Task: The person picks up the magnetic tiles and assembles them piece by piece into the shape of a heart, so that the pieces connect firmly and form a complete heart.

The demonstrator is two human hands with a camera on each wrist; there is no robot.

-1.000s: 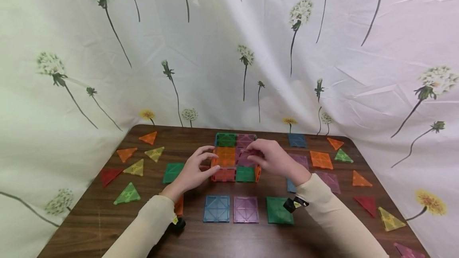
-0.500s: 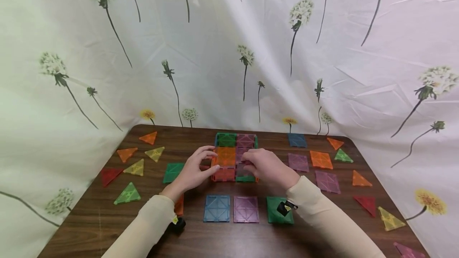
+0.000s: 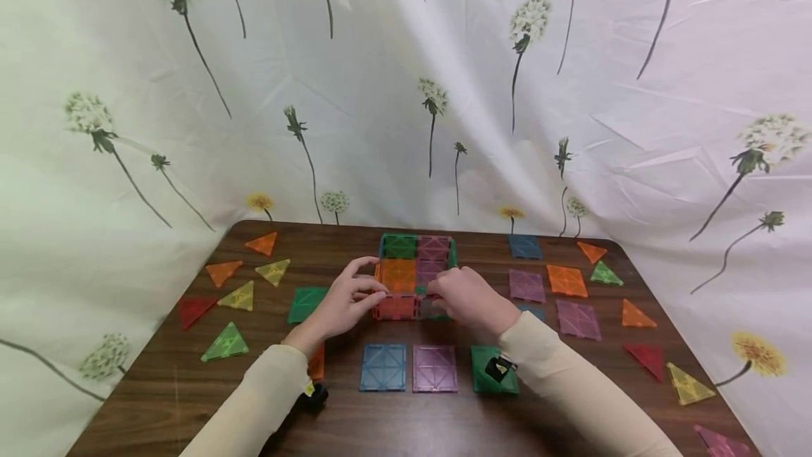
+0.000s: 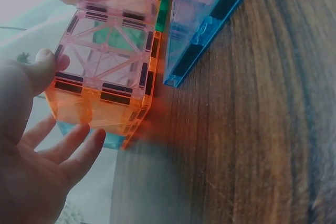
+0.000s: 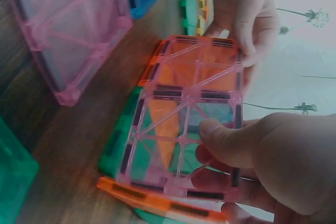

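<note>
A low box of clear magnetic tiles (image 3: 400,273) stands mid-table, with green, pink and orange squares showing. My left hand (image 3: 345,302) holds its near left corner; in the left wrist view the thumb is at the edge of a pink front tile (image 4: 107,51) and the fingers lie along the orange side (image 4: 105,111). My right hand (image 3: 472,300) pinches a pink square magnetic tile (image 5: 157,150) at the box's near right, thumb on its outer face and fingers behind it. That tile stands beside the other front tile. An orange tile (image 5: 157,200) tilts outward at the right side.
Blue (image 3: 383,367), pink (image 3: 435,369) and green (image 3: 485,381) squares lie in front of the box. Another green square (image 3: 306,304) is at its left. Several triangles lie along both table edges, with squares such as an orange one (image 3: 567,281) on the right.
My right hand has come down and toward me, bringing the pink tile from above the box to its near right side. My left hand has stayed almost still.
</note>
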